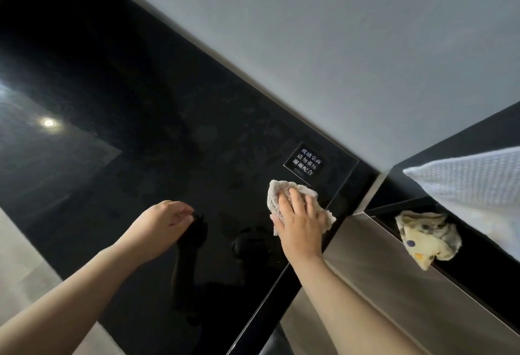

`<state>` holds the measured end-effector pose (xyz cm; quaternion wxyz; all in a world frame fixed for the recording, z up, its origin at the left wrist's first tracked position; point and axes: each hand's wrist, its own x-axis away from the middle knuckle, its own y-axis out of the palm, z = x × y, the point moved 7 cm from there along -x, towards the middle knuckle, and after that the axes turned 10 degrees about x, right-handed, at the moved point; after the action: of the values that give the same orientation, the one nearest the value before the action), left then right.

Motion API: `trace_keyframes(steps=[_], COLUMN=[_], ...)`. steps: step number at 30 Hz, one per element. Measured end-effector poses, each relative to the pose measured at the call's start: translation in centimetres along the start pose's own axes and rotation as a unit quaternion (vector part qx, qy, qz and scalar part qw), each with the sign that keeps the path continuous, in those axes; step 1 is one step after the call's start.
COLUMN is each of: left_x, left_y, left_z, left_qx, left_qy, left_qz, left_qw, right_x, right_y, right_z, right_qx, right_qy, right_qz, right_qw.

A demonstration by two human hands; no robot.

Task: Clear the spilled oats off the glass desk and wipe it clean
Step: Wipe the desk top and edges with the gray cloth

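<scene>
Pressing cloth (pixel 274 194) onto surface (pixel 140 129) near right edge: right grip (pixel 299 223) flat, fingers spread over cloth. Left grip (pixel 166 219) loosely curled beside it, nothing seen inside. No oats visible; smears show. Risk: hard push overloads glass; trapped grit streaks it.

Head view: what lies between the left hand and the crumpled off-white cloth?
Only bare black glass desk with dark reflections separates left hand from cloth, per head view.
</scene>
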<state>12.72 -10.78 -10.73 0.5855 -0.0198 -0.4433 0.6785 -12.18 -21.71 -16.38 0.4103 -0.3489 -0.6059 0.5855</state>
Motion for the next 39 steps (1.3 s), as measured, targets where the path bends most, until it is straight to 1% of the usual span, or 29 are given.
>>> trace_keyframes(steps=[2, 4, 5, 7, 9, 12, 15, 16, 18, 22, 25, 27, 30, 31, 32, 34, 36, 39], left_x=[-0.6, -1.5, -1.9, -2.8, -3.8, -5.0, -5.4, -5.4, -5.3, -5.5, -5.5, -5.4, -5.3, -5.3, -5.3, -5.3, -5.3, -5.4], left_y=[0.4, 1.1, 1.5, 2.6, 4.1, 6.3, 7.6, 7.9, 8.3, 8.5, 8.6, 8.6, 8.6, 8.6, 8.5, 8.5, 8.5, 8.6], left_z=[0.5, 1.5, 2.1, 3.2, 4.1, 4.4, 3.5, 3.1, 2.7, 2.5, 2.5, 2.6, 2.7, 2.7, 2.7, 2.7, 2.7, 2.7], left_qx=[-0.004, -0.018, -0.027, -0.049, -0.086, -0.165, -0.228, -0.247, -0.266, -0.277, -0.281, -0.285, -0.291, -0.291, -0.291, -0.293, -0.293, -0.299], left_qy=[0.008, 0.034, 0.048, 0.07, 0.071, 0.038, 0.004, 0.001, 0.002, 0.006, 0.007, 0.009, 0.008, 0.009, 0.009, 0.009, 0.007, 0.007], left_qz=[0.002, 0.008, 0.008, 0.0, -0.026, -0.079, -0.105, -0.107, -0.102, -0.09, -0.088, -0.087, -0.087, -0.086, -0.084, -0.084, -0.085, -0.083], left_qw=[1.0, 0.999, 0.998, 0.996, 0.993, 0.982, 0.968, 0.963, 0.959, 0.957, 0.955, 0.955, 0.953, 0.953, 0.953, 0.953, 0.952, 0.951], right_x=[-0.4, -0.9, -1.2, -2.2, -3.9, -7.4, -9.4, -9.8, -9.8, -6.7, -2.9, -0.8, 0.9, 0.7, 0.1, -2.4, -5.7, -8.0], right_y=[-0.7, -2.1, -3.1, -5.3, -6.5, -5.7, -3.6, -2.6, -1.1, 0.1, -0.4, -0.5, -1.2, -1.9, -2.7, -4.1, -3.9, -2.3], right_z=[1.0, 2.8, 4.0, 7.3, 10.5, 13.5, 15.0, 15.1, 14.5, 12.0, 9.1, 7.7, 7.0, 7.4, 8.3, 10.6, 11.9, 10.8], right_qx=[-0.065, -0.153, -0.177, -0.193, -0.196, -0.164, -0.131, -0.121, -0.1, -0.102, -0.106, -0.129, -0.217, -0.234, -0.24, -0.235, -0.195, -0.104], right_qy=[-0.002, 0.037, 0.063, 0.121, 0.18, 0.238, 0.307, 0.31, 0.284, 0.229, 0.179, 0.152, 0.122, 0.125, 0.141, 0.206, 0.257, 0.255], right_qz=[0.022, 0.046, 0.073, 0.134, 0.168, 0.153, 0.11, 0.086, 0.062, 0.096, 0.1, 0.093, 0.051, 0.053, 0.072, 0.12, 0.107, 0.067], right_qw=[0.998, 0.986, 0.98, 0.964, 0.949, 0.945, 0.936, 0.939, 0.952, 0.963, 0.973, 0.975, 0.967, 0.963, 0.958, 0.942, 0.94, 0.959])
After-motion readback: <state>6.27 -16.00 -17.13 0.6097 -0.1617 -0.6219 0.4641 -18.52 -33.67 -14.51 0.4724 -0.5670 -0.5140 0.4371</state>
